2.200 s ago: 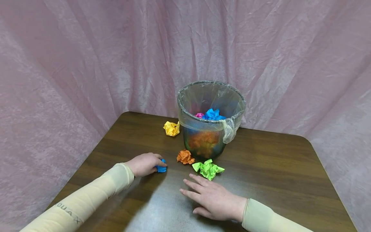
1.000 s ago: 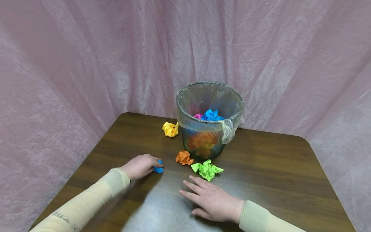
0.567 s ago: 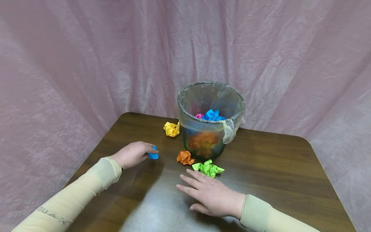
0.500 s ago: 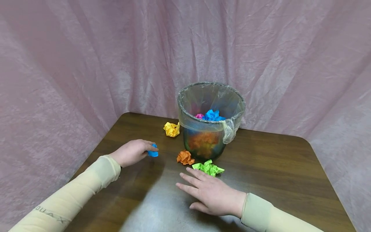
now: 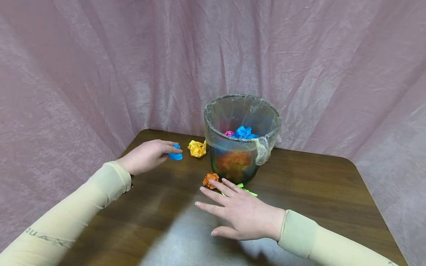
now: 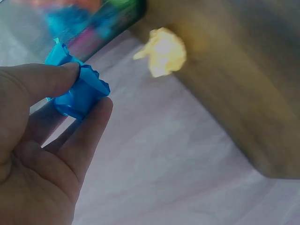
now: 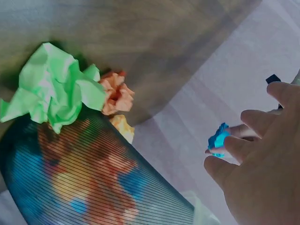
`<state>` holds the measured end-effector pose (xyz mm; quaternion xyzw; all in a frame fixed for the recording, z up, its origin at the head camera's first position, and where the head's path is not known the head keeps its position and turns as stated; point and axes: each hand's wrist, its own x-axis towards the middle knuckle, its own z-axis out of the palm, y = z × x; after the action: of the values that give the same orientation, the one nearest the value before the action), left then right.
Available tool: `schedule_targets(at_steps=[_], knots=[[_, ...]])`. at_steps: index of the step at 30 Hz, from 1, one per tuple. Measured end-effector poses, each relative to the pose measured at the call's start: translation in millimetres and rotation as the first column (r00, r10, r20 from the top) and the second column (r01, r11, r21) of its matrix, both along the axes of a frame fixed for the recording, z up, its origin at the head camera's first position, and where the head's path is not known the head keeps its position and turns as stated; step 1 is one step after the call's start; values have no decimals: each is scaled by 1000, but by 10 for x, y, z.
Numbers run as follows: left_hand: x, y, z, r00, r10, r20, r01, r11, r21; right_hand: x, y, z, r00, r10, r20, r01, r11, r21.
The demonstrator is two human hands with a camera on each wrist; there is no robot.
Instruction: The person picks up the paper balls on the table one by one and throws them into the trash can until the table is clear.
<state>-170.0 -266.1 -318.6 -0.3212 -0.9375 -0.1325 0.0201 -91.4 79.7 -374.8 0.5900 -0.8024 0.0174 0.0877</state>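
Observation:
My left hand pinches a crumpled blue paper ball between thumb and fingers, held up over the table's left side. Just right of it lies a yellow paper ball, beside the bin. My right hand is spread with straight fingers and holds nothing. In the head view its fingers overlap an orange paper ball and hide much of a light green one. Behind them stands a mesh wastebasket with a clear plastic liner, with blue and pink crumpled paper visible inside.
The dark wooden table has rounded far corners. A pink curtain hangs close around its back and sides. The liner's knotted end sticks out at the bin's front right.
My left hand has lifted the blue paper ball off the table and carried it up and toward the far left. My right hand has moved slightly forward, over the green ball.

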Motion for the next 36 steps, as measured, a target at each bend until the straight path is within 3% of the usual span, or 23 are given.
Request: schedule_targets(at_steps=[6, 15, 21, 26, 31, 36], knots=[[-35, 46, 285, 999, -14, -52, 15, 1000, 10, -7, -20, 161, 1000, -2, -2, 2, 1000, -17], [-69, 162, 559, 997, -26, -78, 27, 1000, 13, -48, 41, 480, 1000, -15, -5, 15, 1000, -21], [-103, 335, 828, 991, -57, -118, 60, 998, 23, -64, 188, 656, 998, -49, -28, 47, 998, -50], [-144, 539, 1041, 985, -81, -152, 89, 995, 49, -34, 306, 708, 997, -73, -25, 71, 996, -59], [-242, 763, 1150, 972, -144, -185, 153, 987, 37, -21, 406, 777, 996, -79, -48, 75, 994, -81], [-333, 965, 1194, 967, -170, -190, 171, 985, -9, -75, 550, 967, 990, -123, -68, 115, 987, -109]])
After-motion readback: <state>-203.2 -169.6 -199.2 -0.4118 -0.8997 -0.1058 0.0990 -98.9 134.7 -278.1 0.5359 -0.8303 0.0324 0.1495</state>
